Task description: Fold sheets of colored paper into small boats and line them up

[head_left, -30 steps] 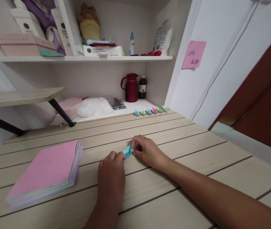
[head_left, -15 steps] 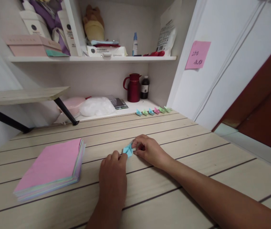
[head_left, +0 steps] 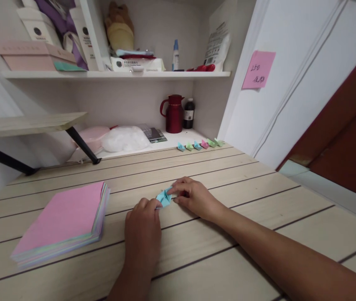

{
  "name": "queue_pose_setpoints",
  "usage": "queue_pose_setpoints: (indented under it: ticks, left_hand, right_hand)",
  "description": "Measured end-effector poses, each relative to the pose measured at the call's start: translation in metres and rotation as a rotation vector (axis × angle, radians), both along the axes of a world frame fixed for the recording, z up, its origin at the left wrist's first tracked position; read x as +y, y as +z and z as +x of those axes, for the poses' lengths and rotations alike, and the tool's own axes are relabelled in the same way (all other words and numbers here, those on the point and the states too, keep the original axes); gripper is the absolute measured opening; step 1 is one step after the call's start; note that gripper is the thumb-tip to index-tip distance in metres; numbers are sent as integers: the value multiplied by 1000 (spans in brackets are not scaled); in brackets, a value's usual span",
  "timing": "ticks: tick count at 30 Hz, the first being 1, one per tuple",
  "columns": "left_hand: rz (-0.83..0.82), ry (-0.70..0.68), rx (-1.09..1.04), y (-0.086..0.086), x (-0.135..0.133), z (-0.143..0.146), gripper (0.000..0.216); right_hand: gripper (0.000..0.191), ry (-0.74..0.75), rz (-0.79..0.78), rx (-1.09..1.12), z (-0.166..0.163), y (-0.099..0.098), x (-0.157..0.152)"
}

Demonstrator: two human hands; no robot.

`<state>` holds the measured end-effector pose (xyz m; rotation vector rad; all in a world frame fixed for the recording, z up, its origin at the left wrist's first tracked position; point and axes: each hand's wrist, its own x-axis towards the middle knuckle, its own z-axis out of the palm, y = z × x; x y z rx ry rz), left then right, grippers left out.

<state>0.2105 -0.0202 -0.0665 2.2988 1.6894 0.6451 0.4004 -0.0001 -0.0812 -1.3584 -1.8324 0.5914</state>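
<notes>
A small blue folded paper lies low over the wooden table between my hands, its creased flaps partly opened out. My left hand pinches its near left corner between thumb and curled fingers. On the far right side, my right hand has its fingertips on the paper, with the index finger pressed against a flap and the thumb just below. My fingertips cover both ends of the paper.
A thick stack of coloured paper, pink on top, lies to the left. Several small folded paper boats line the table's back edge. Behind stand a red jug and a dark bottle. A black shelf bracket rests at the back left.
The blue paper is spread wider, with more of its folds showing. My left hand has shifted slightly left, and my right index finger has come onto the paper. The view has moved a little.
</notes>
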Motion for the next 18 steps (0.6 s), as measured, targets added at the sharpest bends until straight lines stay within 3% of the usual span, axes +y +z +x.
queue_pose_setpoints:
  ticks: [9,18]
  left_hand:
    - [-13,23,-113,-4,3,-2,25]
    - [-10,15,-154,-7,6,-3,21]
  right_hand:
    - [24,16,5,-3,-1,1,-1]
    - [38,42,31,-91,-4,3,-6]
